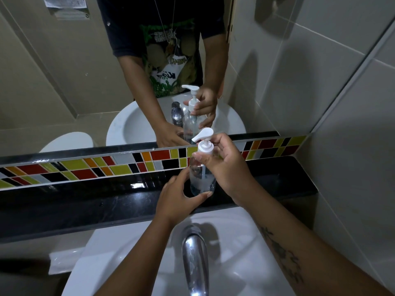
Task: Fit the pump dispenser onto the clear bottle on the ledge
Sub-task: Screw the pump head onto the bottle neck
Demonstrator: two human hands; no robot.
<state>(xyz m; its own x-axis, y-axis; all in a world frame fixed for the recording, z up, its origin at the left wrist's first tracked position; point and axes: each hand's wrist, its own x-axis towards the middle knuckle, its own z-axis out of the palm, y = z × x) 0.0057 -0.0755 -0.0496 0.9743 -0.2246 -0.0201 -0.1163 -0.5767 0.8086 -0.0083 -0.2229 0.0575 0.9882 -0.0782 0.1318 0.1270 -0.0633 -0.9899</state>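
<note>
A clear bottle (201, 178) stands upright on the black ledge (85, 201) in front of the mirror. A white pump dispenser (204, 142) sits on its neck, nozzle pointing left, with its tube reaching down inside the bottle. My left hand (179, 197) wraps around the bottle's lower part. My right hand (224, 165) grips the pump's white collar with fingertips. Whether the collar is screwed tight cannot be told.
A chrome tap (195, 257) rises from the white sink (119, 253) just below my hands. A band of coloured tiles (85, 167) runs behind the ledge, under the mirror (64, 71). A tiled wall (352, 146) closes in on the right.
</note>
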